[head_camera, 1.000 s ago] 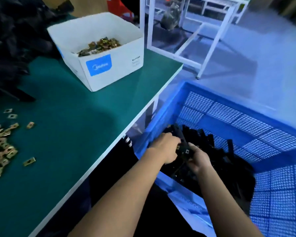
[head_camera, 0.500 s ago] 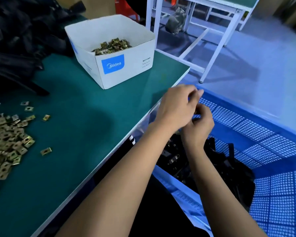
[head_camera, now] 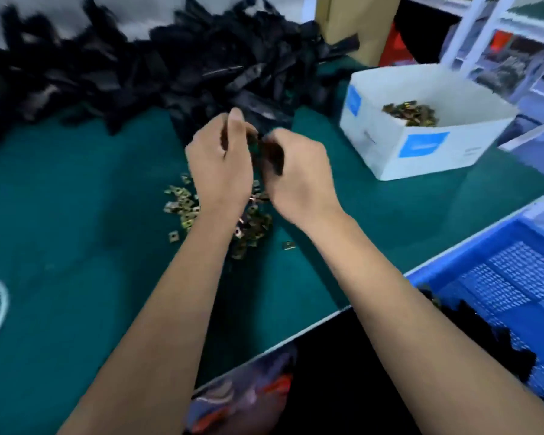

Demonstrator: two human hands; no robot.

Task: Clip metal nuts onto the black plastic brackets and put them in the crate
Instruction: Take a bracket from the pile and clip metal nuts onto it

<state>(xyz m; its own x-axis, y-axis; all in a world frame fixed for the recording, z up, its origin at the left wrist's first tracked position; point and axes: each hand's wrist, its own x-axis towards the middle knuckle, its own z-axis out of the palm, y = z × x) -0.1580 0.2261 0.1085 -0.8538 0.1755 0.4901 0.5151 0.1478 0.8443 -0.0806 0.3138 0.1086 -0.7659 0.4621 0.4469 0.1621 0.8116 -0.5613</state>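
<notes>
**Hands meet over the nut pile as another bracket waits its turn**

At the lower right of the frame, a blue crate (head_camera: pixel 515 271) sits below the bench edge, a few black pieces already lying in it, placed within easy drop of the work. Both forearms reach up the middle of the picture over the green bench top (head_camera: pixel 76 215). At centre, the left hand (head_camera: pixel 220 164) and right hand (head_camera: pixel 299 174) are drawn close together, fingers curled around a small dark piece (head_camera: pixel 272 153), likely a bracket; blur hides whether a nut is on it. Loose metal nuts (head_camera: pixel 182 202) lie scattered directly beneath, handy for picking. Farther back, at upper right, a white box (head_camera: pixel 421 152) holds more nuts, and across the upper left sprawls the heap of black brackets (head_camera: pixel 170 67).
</notes>
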